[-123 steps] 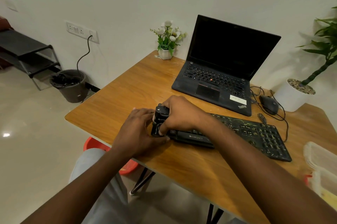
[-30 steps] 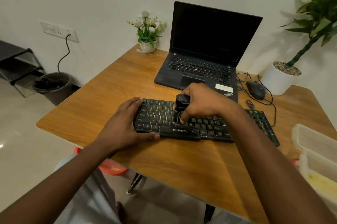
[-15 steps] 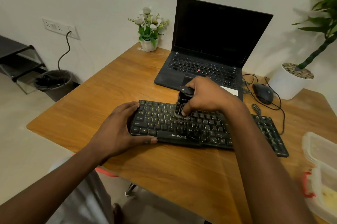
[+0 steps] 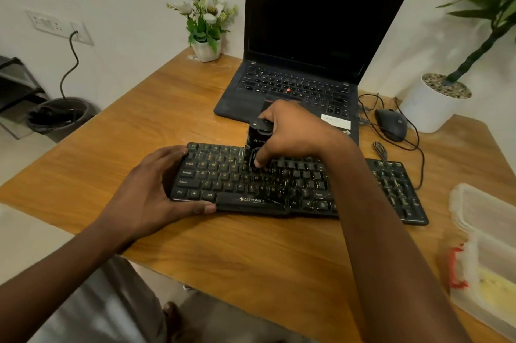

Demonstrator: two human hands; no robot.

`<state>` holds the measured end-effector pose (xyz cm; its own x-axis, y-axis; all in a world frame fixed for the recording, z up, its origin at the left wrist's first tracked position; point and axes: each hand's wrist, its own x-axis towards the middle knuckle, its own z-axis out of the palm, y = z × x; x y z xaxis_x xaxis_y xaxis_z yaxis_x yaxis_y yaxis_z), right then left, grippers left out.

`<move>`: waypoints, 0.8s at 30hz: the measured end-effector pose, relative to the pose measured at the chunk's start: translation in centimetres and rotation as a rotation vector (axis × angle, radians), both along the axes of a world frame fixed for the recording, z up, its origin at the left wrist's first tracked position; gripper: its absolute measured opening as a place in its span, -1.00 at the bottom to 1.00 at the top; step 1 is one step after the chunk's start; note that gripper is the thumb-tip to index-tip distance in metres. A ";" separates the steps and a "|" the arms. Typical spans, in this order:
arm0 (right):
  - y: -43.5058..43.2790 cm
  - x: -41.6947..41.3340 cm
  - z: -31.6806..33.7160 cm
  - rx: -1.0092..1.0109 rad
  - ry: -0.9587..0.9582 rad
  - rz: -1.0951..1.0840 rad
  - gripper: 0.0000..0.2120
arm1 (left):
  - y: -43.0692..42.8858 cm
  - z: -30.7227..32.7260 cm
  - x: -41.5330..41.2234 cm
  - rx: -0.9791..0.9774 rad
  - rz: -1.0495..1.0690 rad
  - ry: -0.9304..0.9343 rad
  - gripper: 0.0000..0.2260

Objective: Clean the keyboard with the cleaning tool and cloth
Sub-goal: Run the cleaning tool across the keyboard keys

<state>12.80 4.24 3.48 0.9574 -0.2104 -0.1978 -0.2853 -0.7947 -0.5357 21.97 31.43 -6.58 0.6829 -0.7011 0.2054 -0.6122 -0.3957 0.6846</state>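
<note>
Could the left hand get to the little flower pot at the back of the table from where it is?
Probably yes. The left hand only steadies the keyboard at its left end, and the bare table between it and the flower pot holds nothing, though it looks like a long stretch.

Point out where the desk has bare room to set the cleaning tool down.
Bare wood lies left of the keyboard and laptop, up to the flower pot, and along the near edge of the desk. It is crowded on the right: mouse, cables, plastic containers.
</note>
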 end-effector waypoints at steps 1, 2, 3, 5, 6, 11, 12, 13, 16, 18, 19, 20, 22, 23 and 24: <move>-0.3 -0.2 0.1 0.000 0.011 0.004 -0.70 | 0.0 0.0 0.0 -0.011 -0.002 0.012 0.09; -0.5 -0.4 0.1 -0.002 0.017 0.006 -0.69 | 0.0 -0.1 0.1 -0.018 -0.004 0.019 0.09; -0.8 -0.6 0.1 -0.004 0.018 0.003 -0.69 | 0.0 -0.1 0.1 -0.021 -0.006 0.019 0.09; -1.4 -0.7 -0.1 0.001 0.004 -0.019 -0.68 | -0.1 -0.1 0.1 -0.024 -0.010 0.015 0.08; -1.4 -0.7 -0.2 0.008 -0.003 -0.033 -0.68 | -0.1 -0.1 0.2 -0.026 -0.011 0.018 0.08; -0.3 0.3 -0.5 0.023 -0.046 -0.041 -0.71 | -0.1 -0.2 0.3 -0.016 -0.006 0.015 0.12; 0.0 0.4 -0.5 0.028 -0.046 -0.033 -0.71 | -0.1 -0.2 0.3 -0.015 -0.006 0.018 0.12; 0.1 0.4 -0.5 0.027 -0.042 -0.023 -0.71 | -0.1 -0.3 0.4 -0.015 -0.006 0.023 0.12; 0.0 0.2 -0.4 0.014 -0.013 0.002 -0.70 | 0.0 -0.4 0.4 -0.013 -0.009 0.021 0.12; -0.6 0.0 -0.3 -0.002 0.014 -0.003 -0.68 | 0.0 -0.4 0.4 -0.025 -0.013 0.023 0.10; -0.9 -0.1 -0.2 -0.013 0.017 -0.010 -0.66 | -0.1 -0.4 0.4 -0.037 -0.015 0.035 0.07; -1.1 -0.2 -0.2 -0.024 0.017 -0.018 -0.64 | -0.1 -0.4 0.4 -0.047 -0.018 0.048 0.04; -1.3 -0.1 0.0 -0.034 0.013 -0.034 -0.64 | -0.1 -0.4 0.3 -0.052 -0.023 0.059 -0.01; -1.2 -0.1 0.0 -0.030 0.006 -0.039 -0.66 | -0.1 -0.5 0.4 -0.049 -0.024 0.053 -0.02; -1.0 0.1 -0.1 -0.020 -0.006 -0.039 -0.68 | -0.1 -0.5 0.4 -0.048 -0.024 0.046 -0.01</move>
<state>12.87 3.27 3.36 0.9494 -0.2520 -0.1874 -0.3136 -0.7937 -0.5212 22.37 31.35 -7.10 0.6758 -0.7072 0.2077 -0.5885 -0.3479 0.7298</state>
